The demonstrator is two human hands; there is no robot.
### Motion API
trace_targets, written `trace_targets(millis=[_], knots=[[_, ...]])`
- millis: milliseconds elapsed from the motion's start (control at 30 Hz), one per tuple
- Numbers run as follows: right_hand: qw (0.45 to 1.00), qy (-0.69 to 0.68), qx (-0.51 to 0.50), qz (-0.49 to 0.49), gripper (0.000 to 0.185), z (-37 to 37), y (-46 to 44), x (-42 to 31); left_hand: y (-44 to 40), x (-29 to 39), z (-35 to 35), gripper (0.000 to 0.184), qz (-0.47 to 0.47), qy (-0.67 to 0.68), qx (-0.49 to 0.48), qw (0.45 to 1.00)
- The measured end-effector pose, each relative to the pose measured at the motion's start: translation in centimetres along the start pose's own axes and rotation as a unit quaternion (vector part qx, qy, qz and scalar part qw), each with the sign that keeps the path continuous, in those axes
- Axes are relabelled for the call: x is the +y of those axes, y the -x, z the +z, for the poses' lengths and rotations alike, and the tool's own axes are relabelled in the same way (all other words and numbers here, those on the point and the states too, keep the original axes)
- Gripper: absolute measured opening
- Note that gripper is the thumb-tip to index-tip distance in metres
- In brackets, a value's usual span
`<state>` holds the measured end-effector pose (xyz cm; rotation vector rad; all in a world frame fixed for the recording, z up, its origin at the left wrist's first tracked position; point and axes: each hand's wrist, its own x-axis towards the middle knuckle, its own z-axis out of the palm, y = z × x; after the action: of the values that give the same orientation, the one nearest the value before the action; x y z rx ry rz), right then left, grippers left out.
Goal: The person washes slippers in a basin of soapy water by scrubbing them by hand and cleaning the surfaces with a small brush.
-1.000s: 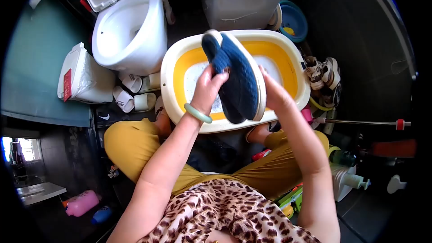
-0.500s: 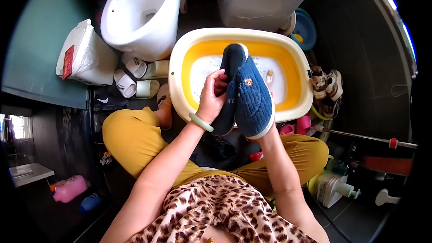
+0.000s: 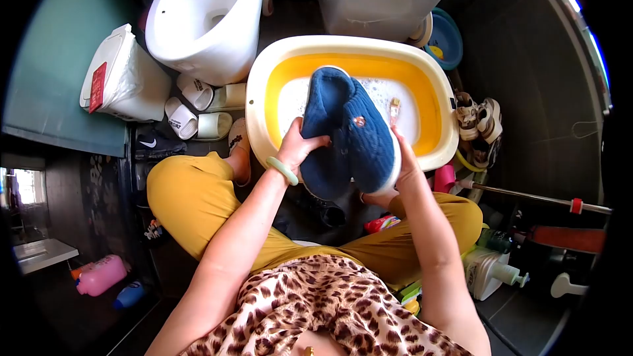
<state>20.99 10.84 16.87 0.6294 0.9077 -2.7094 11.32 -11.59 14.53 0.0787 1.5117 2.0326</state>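
Observation:
A pair of blue slippers is held up over the near part of the basin, toes toward me. The left slipper (image 3: pixel 324 151) shows its dark opening at the top; the ribbed right slipper (image 3: pixel 376 151) has a small bear patch and a white sole edge. My left hand (image 3: pixel 300 148) is closed on the left slipper's outer side, thumb across its upper. My right hand (image 3: pixel 408 158) grips the right slipper's outer side, fingers partly hidden beneath. Behind them stands a yellow and cream basin (image 3: pixel 264 66) with sudsy water and a small clear and tan object (image 3: pixel 395 109).
A toilet (image 3: pixel 204 20), a white bin (image 3: pixel 128 82) and several sandals (image 3: pixel 181 118) are on the left. Shoes (image 3: pixel 484 125), a metal pole (image 3: pixel 527 198) and a pump bottle (image 3: pixel 484 273) lie on the right. A blue bowl (image 3: pixel 448 39) sits behind the basin.
The slippers have been turned so the left one's opening now faces up. My left hand has moved left and lower, its thumb now lying on the left slipper. My right hand has shifted up the right slipper's side.

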Motion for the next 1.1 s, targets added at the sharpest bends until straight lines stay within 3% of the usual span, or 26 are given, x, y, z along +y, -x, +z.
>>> trace_targets(millis=[67,100,167,200,233,333,367,400,433,467,567,600,633,700,800,900,1033,1100], knots=[[0.991,0.115,-0.069,0.020,0.063,-1.0,-1.7,-1.4,-0.7,0.0,-0.6,0.044,-0.022,0.002,0.051,0.998],[0.980,0.190,-0.049,0.025,0.071,-1.4,-2.7,-2.7,-1.4,-0.1,-1.1,0.044,-0.024,-0.003,0.053,0.998],[0.942,0.330,-0.032,0.050,0.086,-1.0,-4.0,-5.6,-2.9,-0.7,-2.1,0.043,0.045,-0.196,0.138,0.970],[0.911,0.407,0.017,0.062,0.091,-0.4,-3.9,-7.2,-3.1,0.3,-1.7,0.038,0.074,-0.326,0.182,0.925],[0.871,0.481,0.065,0.074,0.096,-0.4,-4.1,-8.7,-3.6,0.8,-1.4,0.038,0.069,-0.331,0.182,0.923],[0.727,0.668,0.150,0.055,0.099,-3.0,-7.3,-11.0,-5.9,1.7,-0.4,0.024,0.100,-0.581,0.230,0.775],[0.669,0.721,0.175,0.042,0.100,-3.9,-8.3,-11.0,-7.0,1.4,-0.4,0.024,0.094,-0.585,0.223,0.774],[0.672,0.717,0.177,0.048,0.100,-4.2,-8.9,-10.7,-8.2,0.7,-0.3,0.023,0.138,-0.630,0.209,0.735],[0.621,0.758,0.195,0.041,0.099,-4.1,-9.6,-10.0,-9.4,-0.2,-0.2,0.024,0.181,-0.672,0.192,0.693],[0.566,0.796,0.211,0.034,0.099,-4.3,-10.4,-9.5,-10.5,-1.3,-0.2,0.033,0.178,-0.687,0.162,0.686],[0.528,0.820,0.215,0.058,0.100,-7.2,-13.8,-6.7,-12.1,-5.0,0.9,0.048,0.106,-0.743,0.099,0.654],[0.505,0.831,0.220,0.071,0.100,-7.9,-14.5,-5.4,-11.7,-5.0,1.9,0.052,0.022,-0.759,0.037,0.650],[0.481,0.843,0.225,0.084,0.100,-8.0,-14.8,-4.2,-12.0,-7.3,1.6,0.055,0.045,-0.787,0.003,0.615],[0.542,0.797,0.223,0.146,0.099,-7.9,-14.7,-2.2,-11.1,-9.6,1.6,0.055,-0.017,-0.697,-0.049,0.715],[0.512,0.814,0.246,0.123,0.097,-10.7,-15.4,1.5,-11.4,-10.1,2.1,0.053,-0.055,-0.703,-0.091,0.703],[0.489,0.829,0.259,0.078,0.095,-11.7,-15.9,2.4,-11.9,-9.2,2.4,0.047,-0.050,-0.719,-0.067,0.690],[0.465,0.842,0.267,0.064,0.093,-11.8,-15.8,3.6,-11.4,-10.9,1.5,0.057,-0.077,-0.691,-0.080,0.715],[0.435,0.861,0.263,-0.006,0.092,-13.4,-15.9,4.5,-11.7,-12.0,1.5,0.067,-0.094,-0.718,-0.088,0.684]])
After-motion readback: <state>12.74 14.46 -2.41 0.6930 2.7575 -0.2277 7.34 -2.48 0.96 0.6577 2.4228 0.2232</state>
